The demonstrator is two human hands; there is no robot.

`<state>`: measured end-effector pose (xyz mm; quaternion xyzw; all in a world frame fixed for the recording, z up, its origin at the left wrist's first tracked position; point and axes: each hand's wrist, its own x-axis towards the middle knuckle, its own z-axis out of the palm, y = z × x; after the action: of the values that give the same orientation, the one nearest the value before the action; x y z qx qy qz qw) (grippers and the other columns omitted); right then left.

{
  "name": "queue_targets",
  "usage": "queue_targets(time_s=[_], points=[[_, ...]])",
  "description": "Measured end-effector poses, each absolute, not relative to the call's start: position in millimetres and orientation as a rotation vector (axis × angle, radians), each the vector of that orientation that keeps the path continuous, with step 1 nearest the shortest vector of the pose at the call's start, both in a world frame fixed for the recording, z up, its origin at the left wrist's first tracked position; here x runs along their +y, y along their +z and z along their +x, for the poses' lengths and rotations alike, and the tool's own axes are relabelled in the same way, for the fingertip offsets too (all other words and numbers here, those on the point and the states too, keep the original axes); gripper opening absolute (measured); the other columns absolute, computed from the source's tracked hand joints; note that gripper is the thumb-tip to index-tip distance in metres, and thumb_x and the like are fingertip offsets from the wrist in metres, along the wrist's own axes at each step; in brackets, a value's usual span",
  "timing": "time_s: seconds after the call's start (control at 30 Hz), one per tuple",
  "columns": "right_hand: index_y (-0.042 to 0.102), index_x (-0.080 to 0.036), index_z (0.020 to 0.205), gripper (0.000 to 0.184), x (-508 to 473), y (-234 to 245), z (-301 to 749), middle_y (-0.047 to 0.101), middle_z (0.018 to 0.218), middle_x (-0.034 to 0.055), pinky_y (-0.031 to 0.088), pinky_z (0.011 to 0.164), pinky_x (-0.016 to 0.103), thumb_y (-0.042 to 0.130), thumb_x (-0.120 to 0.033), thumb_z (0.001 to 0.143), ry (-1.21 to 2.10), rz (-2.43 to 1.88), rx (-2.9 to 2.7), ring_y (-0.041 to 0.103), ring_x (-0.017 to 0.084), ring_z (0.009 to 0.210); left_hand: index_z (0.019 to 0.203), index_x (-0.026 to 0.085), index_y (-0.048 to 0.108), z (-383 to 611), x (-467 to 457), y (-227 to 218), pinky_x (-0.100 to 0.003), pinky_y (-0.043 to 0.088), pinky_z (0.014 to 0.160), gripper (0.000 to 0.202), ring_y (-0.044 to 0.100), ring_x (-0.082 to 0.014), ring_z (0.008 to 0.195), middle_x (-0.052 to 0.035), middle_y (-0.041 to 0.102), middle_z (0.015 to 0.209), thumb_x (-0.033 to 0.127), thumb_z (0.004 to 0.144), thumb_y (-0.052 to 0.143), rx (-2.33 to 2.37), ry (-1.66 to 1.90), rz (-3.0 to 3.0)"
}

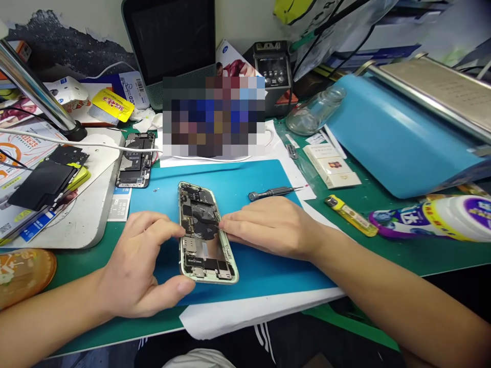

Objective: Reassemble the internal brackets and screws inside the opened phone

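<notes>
An opened smartphone (205,230) with a pale green frame shows its inner parts, with a dark battery-like piece and metal plates. It is tilted over a blue mat (245,176). My left hand (138,266) grips its left edge with the fingers, the thumb by the lower left corner. Along the right edge, my right hand (274,225) presses its fingertips, held close together, against the frame; its thumb is hidden. A slim dark screwdriver (273,192) lies on the mat just beyond my right hand.
A second opened phone (135,161) lies at the left. Around the mat are a cutter knife (353,215), a purple-and-white bottle (429,217), a cigarette box (332,166) and a glass jar (314,112). A lamp pole (42,84) stands at the left; a white cable (103,144) crosses behind.
</notes>
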<state>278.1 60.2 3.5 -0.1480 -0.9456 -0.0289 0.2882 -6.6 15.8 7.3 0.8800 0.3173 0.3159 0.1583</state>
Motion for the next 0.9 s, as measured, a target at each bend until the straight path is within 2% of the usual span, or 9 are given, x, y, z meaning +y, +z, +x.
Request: queue_targets(time_s=[0.1, 0.2, 0.37, 0.57, 0.67, 0.73, 0.77, 0.83, 0.9], points=[[0.063, -0.011, 0.104, 0.008, 61.0, 3.8, 279.3, 0.077, 0.090, 0.0060, 0.046, 0.054, 0.030, 0.059, -0.018, 0.103, -0.053, -0.416, -2.541, 0.070, 0.014, 0.071, 0.125, 0.018, 0.045, -4.3, 16.2, 10.4, -0.037, 0.043, 0.077, 0.032, 0.057, -0.0198, 0.085, -0.0050, 0.060, 0.099, 0.040, 0.102, 0.044, 0.949, 0.820, 2.492], [0.064, -0.012, 0.102, 0.015, 62.7, 2.3, 279.7, 0.076, 0.087, 0.0047, 0.045, 0.054, 0.029, 0.057, -0.025, 0.105, -0.072, -0.425, -2.584, 0.069, 0.014, 0.071, 0.125, 0.018, 0.044, -0.2, 17.9, 13.4, -0.034, 0.044, 0.071, 0.035, 0.057, -0.0176, 0.078, -0.0021, 0.059, 0.092, 0.033, 0.094, 0.051, 0.967, 0.732, 2.496], [0.065, -0.013, 0.100, 0.025, 64.3, 0.7, 280.4, 0.075, 0.088, 0.0039, 0.042, 0.052, 0.028, 0.049, -0.031, 0.109, -0.057, -0.480, -2.679, 0.068, 0.012, 0.068, 0.121, 0.017, 0.045, 4.0, 19.2, 12.9, -0.034, 0.044, 0.068, 0.036, 0.057, -0.0181, 0.073, -0.0013, 0.060, 0.087, 0.032, 0.091, 0.056, 1.013, 0.612, 2.512], [0.062, -0.016, 0.111, 0.019, 65.6, 7.7, 289.3, 0.074, 0.093, 0.0020, 0.042, 0.054, 0.029, 0.050, -0.030, 0.108, -0.059, -0.508, -2.736, 0.065, 0.011, 0.068, 0.102, 0.020, 0.045, 3.1, 18.5, 9.1, -0.035, 0.039, 0.067, 0.022, 0.051, -0.0186, 0.070, 0.0005, 0.054, 0.081, 0.035, 0.092, 0.057, 1.034, 0.516, 2.530], [0.059, -0.016, 0.118, 0.016, 59.9, 12.7, 289.6, 0.072, 0.084, -0.0003, 0.038, 0.052, 0.029, 0.051, -0.024, 0.107, -0.040, -0.491, -2.643, 0.061, 0.011, 0.064, 0.098, 0.021, 0.044, 2.7, 19.4, 9.0, -0.035, 0.037, 0.067, 0.018, 0.049, -0.0181, 0.068, 0.0016, 0.052, 0.079, 0.033, 0.092, 0.056, 1.034, 0.481, 2.510], [0.057, -0.016, 0.125, 0.022, 50.1, 14.0, 284.5, 0.067, 0.073, -0.0033, 0.035, 0.051, 0.030, 0.047, -0.016, 0.106, 0.025, -0.450, -2.535, 0.055, 0.011, 0.058, 0.097, 0.021, 0.044, 2.6, 20.1, 9.7, -0.035, 0.036, 0.066, 0.015, 0.048, -0.0179, 0.067, 0.0020, 0.051, 0.078, 0.030, 0.092, 0.055, 1.011, 0.454, 2.502], [0.059, -0.018, 0.123, 0.022, 43.9, 13.9, 280.8, 0.062, 0.068, -0.0049, 0.032, 0.050, 0.032, 0.046, -0.018, 0.105, 0.060, -0.430, -2.478, 0.050, 0.011, 0.055, 0.096, 0.022, 0.043, 2.8, 20.3, 10.2, -0.035, 0.036, 0.065, 0.014, 0.048, -0.0180, 0.066, 0.0021, 0.050, 0.077, 0.029, 0.092, 0.054, 1.005, 0.441, 2.503], [0.065, -0.026, 0.101, 0.006, 31.7, 13.0, 273.3, 0.049, 0.058, -0.0087, 0.026, 0.046, 0.031, 0.061, -0.024, 0.097, 0.151, -0.472, -2.416, 0.042, 0.011, 0.049, 0.095, 0.023, 0.043, 3.3, 20.4, 11.1, -0.035, 0.035, 0.064, 0.013, 0.047, -0.0185, 0.066, 0.0018, 0.050, 0.077, 0.029, 0.092, 0.054, 1.018, 0.417, 2.502], [0.064, -0.026, 0.080, 0.023, 23.1, 12.6, 268.9, 0.044, 0.052, -0.0088, 0.029, 0.044, 0.030, 0.065, -0.044, 0.095, 0.300, -0.541, -2.444, 0.038, 0.009, 0.045, 0.096, 0.024, 0.045, 3.9, 20.2, 11.8, -0.037, 0.035, 0.065, 0.011, 0.047, -0.0196, 0.066, 0.0009, 0.053, 0.078, 0.028, 0.091, 0.054, 1.045, 0.411, 2.505]])
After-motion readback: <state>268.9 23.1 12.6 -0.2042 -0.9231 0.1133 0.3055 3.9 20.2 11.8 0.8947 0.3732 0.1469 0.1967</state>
